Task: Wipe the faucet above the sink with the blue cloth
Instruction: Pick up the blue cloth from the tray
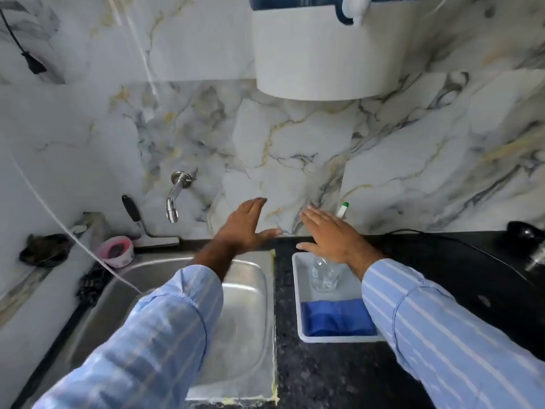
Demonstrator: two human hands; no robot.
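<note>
A chrome faucet (176, 196) sticks out of the marble wall above the steel sink (247, 290). The folded blue cloth (336, 317) lies at the near end of a white tray (298, 290) on the black counter, right of the sink. My left hand (244, 225) hovers flat over the sink's back right corner, fingers apart, holding nothing. My right hand (330, 234) is stretched out flat above the far end of the tray, also empty. Both hands are apart from the cloth and the faucet.
A clear glass bottle (324, 274) stands in the tray under my right hand. A squeegee (141, 222) and a pink bowl (116, 250) sit behind the sink. A white hose (59, 219) crosses the left side. A white appliance (324, 54) hangs on the wall above. A black cable (472, 246) runs on the counter.
</note>
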